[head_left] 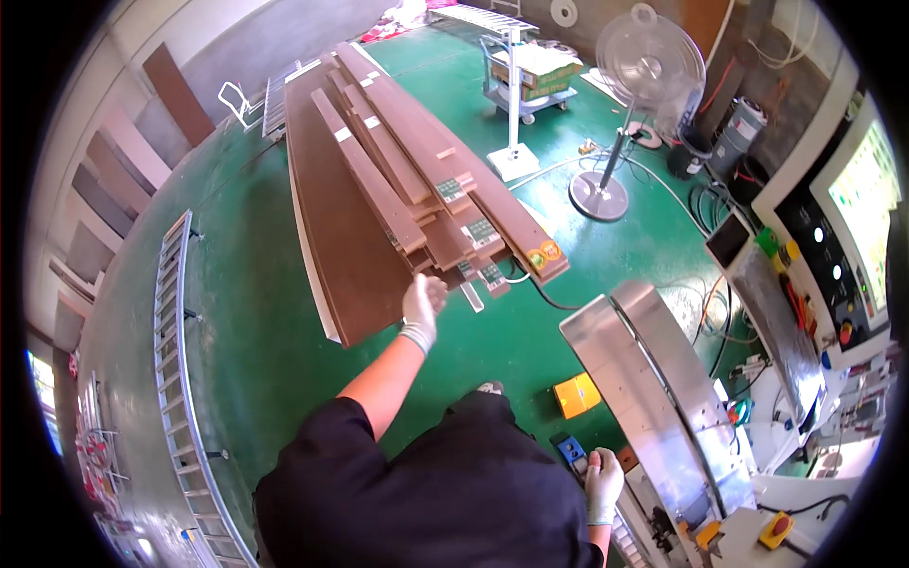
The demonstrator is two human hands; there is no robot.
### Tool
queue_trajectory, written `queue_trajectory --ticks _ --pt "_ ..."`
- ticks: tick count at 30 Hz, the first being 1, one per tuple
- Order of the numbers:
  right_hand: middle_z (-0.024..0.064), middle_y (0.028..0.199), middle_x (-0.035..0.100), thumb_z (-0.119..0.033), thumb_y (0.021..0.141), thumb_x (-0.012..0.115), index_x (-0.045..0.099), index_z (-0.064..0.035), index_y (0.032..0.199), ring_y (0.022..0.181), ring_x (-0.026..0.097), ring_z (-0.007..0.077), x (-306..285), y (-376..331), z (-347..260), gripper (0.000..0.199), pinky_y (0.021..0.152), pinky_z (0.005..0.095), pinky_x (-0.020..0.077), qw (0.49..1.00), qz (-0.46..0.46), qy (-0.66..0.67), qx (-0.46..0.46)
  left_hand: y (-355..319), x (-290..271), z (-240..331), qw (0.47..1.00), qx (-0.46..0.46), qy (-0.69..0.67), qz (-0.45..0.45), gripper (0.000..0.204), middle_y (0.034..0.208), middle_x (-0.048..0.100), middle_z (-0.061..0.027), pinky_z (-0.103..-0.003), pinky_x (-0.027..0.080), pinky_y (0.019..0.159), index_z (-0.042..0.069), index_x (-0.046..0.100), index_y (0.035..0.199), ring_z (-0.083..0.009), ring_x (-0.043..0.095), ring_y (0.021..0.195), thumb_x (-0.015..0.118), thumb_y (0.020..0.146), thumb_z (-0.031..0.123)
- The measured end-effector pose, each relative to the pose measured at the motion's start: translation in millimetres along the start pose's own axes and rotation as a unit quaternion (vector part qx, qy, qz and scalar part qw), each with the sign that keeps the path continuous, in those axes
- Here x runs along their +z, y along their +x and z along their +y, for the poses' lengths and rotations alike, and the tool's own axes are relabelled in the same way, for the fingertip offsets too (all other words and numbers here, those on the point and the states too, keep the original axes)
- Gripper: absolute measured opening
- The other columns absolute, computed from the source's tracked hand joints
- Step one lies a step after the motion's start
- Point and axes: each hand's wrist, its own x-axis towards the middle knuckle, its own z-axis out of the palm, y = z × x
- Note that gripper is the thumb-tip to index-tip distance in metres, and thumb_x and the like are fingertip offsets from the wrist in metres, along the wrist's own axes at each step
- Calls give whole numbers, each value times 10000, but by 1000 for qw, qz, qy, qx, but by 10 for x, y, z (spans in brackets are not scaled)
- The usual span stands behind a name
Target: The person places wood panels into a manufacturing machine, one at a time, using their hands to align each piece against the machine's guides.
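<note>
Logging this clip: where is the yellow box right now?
In the head view, the yellow box sits right of centre on the green floor, beside the metal machine bed and ahead of the right hand.

Long, narrow brown boards lie lengthwise in a loose, flat stack on a wide brown panel, stretching from the centre toward 11 o'clock, their near ends staggered and several bearing green-and-white labels. The rightmost board carries round orange and yellow stickers at its near end. At 4 o'clock stands a machine with a smooth, slotted steel top.
</note>
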Motion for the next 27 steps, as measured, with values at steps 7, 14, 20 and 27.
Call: queue_trajectory --ticks 7,14,20,27 --pt "191 1006 749 -154 957 685 724 -16 1112 924 742 346 539 760 -980 212 828 395 579 986 -100 75 -107 173 113 1126 977 -114 -162 -83 510 975 734 -53 -339 576 709 80 664 1116 -212 718 880 584 1013 573" --pt "148 1122 737 -63 995 625 669 20 1259 1046 722 226 698 1350 -2228 280 938 328 551 942 -179 274 -81 -212 300 946 947 -178 -100 -249 342 990 742 -72 -301 559 754 51 686 1124 -179 707 891 605 1051 375" --pt "155 1261 697 -9 977 624 611 27 1371 1185 662 210 732 1440 -2821 396 1041 324 499 927 -173 322 -89 -1055 245 -16 839 -205 82 -497 492 1208 697 -39 -313 507 977 37 657 1295 -124 636 1110 659 1023 447" --pt "121 1228 722 -62 977 638 663 38 1323 1128 663 176 385 796 -2293 362 1011 310 500 914 -188 359 38 -915 15 357 676 -127 231 -688 499 1396 636 -116 -374 432 1121 1 591 1406 -219 574 1299 642 1026 319"
